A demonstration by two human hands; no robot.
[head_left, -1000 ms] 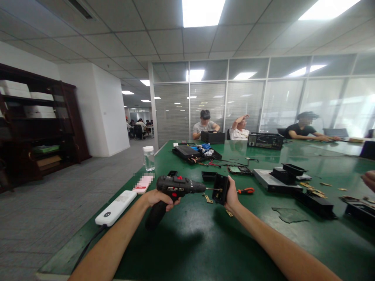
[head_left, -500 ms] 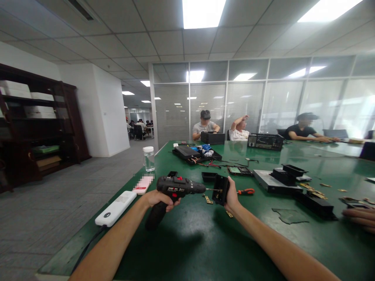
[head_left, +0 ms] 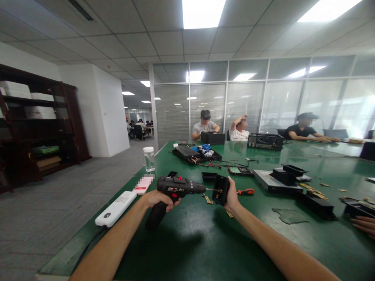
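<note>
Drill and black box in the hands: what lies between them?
In the head view, a thin metal bit spans the gap from the drill to the black box.

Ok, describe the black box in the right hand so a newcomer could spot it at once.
Look over the green table for the drill in the left hand. Follow its bit rightward to the black box in the right hand. Unlike the black tray lying just behind, it is held up.
</note>
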